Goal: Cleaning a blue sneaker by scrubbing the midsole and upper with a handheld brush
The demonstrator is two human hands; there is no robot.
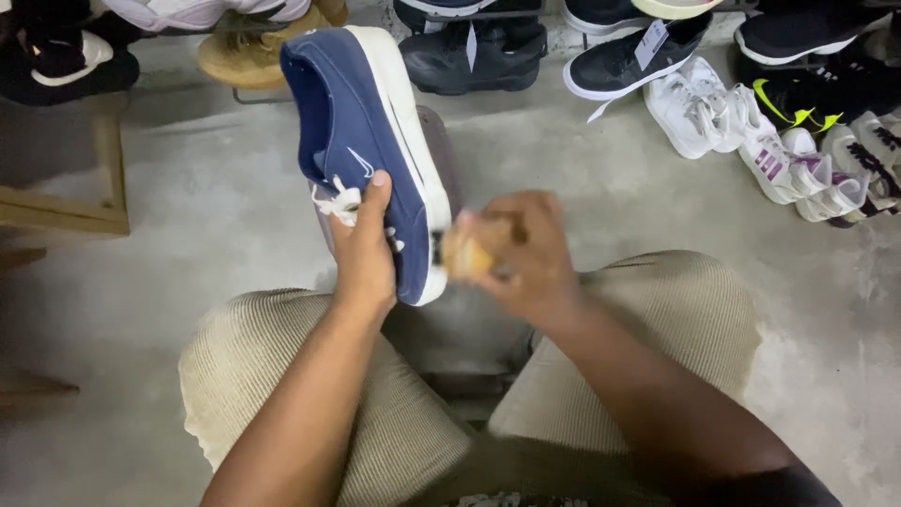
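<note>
- Two hands are at work over the lap of a seated person in ribbed beige trousers (657, 310), and we record both as occupied.
- We find the left hand (364, 253) closed around a navy blue canvas shoe (352, 122), thumb laid up along the side panel, fingers hidden behind the upper.
- We place the shoe at about 11 o'clock from the centre of the view, held on its side above the knees, toe pointing toward 12 o'clock, heel down near the wrist.
- We note its thick white sole (413, 141) faces 3 o'clock, and white laces (338, 200) show just beside the thumb.
- We find the right hand (526, 249) curled tightly on a small tan object (466, 255), blurred; we cannot tell what kind of thing it is.
- We see that object touching, or just short of, the white sole edge near the heel; the blur prevents a firmer reading.
- We log a bare concrete floor (582, 178) beneath.
- We count several other shoes along the top edge, from 12 to 3 o'clock: black trainers (479, 56), a black shoe with a hanging tag (619, 61), and white trainers (699, 117), well apart from the hands.
- We note a wooden frame (103, 188) at 9 o'clock and a tan boot (244, 56) at 11 o'clock.
</note>
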